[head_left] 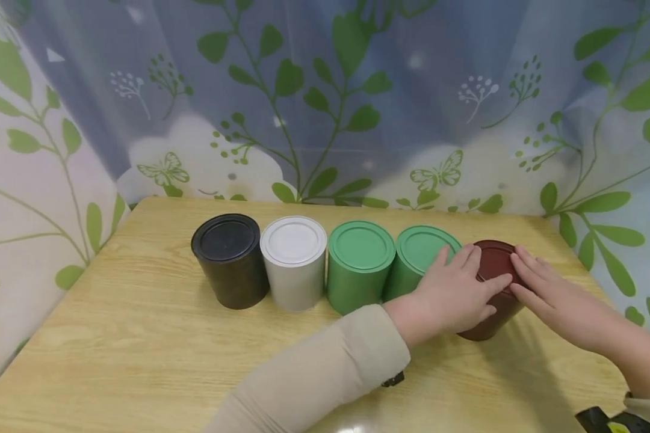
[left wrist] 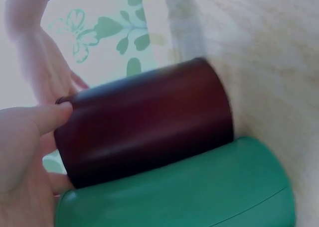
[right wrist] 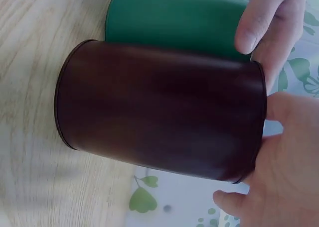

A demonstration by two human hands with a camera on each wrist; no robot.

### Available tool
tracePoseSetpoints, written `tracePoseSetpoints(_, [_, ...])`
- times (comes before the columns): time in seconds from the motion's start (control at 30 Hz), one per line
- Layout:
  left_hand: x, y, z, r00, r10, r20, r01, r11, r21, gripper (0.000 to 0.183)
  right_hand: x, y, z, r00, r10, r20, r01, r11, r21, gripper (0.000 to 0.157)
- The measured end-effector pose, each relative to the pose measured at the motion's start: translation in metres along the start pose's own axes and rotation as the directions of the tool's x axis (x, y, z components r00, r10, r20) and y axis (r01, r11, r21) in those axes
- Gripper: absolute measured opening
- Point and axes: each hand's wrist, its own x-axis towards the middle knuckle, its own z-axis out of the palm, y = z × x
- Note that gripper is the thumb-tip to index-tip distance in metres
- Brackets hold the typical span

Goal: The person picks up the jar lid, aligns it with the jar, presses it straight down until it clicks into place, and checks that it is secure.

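A dark red lidded canister stands upright at the right end of a row on the table. My left hand reaches over its left side, with extended fingers touching the lid's rim and the thumb lower at the side. From the right, my right hand lays its straight fingertips on the opposite edge of the lid. In the left wrist view, the canister's smooth side shows between the hands, close beside a green canister. The right wrist view shows my right fingers and palm at the lid end.
Leftward in the row stand a green canister partly behind my left hand, another green one, a white one and a black one. The wooden table ends at a leaf-patterned curtain behind.
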Motion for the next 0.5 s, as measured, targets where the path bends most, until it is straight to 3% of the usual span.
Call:
tracePoseSetpoints(0.23, [-0.034, 0.004, 0.008, 0.987, 0.089, -0.136, -0.084, 0.995, 0.044, 0.061, -0.002, 0.009, 0.007, 0.995, -0.053, -0.084, 0.05, 0.998, -0.031, 0.058])
tracePoseSetpoints(0.5, [-0.077, -0.008, 0.018, 0.972, 0.163, -0.171, -0.172, 0.984, -0.041, 0.053, -0.001, 0.018, 0.005, 0.98, -0.127, -0.155, 0.129, 0.992, 0.0, 0.054])
